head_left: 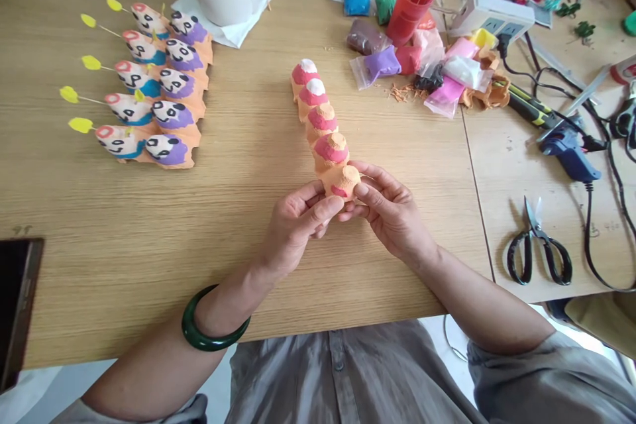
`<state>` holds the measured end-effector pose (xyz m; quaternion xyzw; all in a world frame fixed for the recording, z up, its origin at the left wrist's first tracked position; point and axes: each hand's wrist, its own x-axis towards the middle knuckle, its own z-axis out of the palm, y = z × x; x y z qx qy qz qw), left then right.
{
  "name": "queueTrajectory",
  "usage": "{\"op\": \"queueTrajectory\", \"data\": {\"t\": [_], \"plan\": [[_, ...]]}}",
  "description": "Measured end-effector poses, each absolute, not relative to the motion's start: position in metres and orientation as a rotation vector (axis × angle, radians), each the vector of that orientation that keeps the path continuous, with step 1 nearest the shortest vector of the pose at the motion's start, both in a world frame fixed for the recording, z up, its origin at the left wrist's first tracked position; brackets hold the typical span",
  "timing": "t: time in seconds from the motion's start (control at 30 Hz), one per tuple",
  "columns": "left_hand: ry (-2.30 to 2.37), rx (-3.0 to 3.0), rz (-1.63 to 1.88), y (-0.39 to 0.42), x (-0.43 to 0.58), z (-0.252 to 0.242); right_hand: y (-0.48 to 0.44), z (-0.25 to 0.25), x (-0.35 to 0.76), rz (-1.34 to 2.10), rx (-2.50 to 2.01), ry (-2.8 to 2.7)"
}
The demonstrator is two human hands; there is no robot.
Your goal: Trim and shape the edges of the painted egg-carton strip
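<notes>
Two bare hands — the left hand [298, 225] and right hand [392, 212] — pinch the end cup [345, 180] of a pink-and-orange egg-carton strip [322, 120], right of the painted panda figures [154, 86]; squeezing too hard could crush the thin pulp or tear its joint.

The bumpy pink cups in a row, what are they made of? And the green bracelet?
The row of cups looks like moulded egg-carton pulp, painted pink and orange: grainy, matte surface. The green bangle, smooth and glossy, may be polished jade or glass.
</notes>
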<state>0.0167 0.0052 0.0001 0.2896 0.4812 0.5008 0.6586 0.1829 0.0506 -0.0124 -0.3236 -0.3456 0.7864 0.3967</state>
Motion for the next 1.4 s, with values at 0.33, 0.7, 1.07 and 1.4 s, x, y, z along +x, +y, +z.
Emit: {"op": "queueTrajectory", "data": {"t": [0.33,0.7,1.07,1.4], "plan": [[1.308,0.743,1.312,-0.004,0.025,-0.004,0.038,-0.005,0.179,1.974,-0.826,-0.922],[1.186,0.577,1.346,-0.002,0.027,-0.002,0.035,-0.008,0.176,1.996,-0.789,-0.922],[1.083,0.574,1.167,0.005,0.018,0.004,0.039,-0.009,0.182,1.949,-0.843,-0.981],[1.092,0.492,1.141,0.008,0.019,0.006,0.043,-0.010,0.179,2.014,-0.790,-0.937]]}}
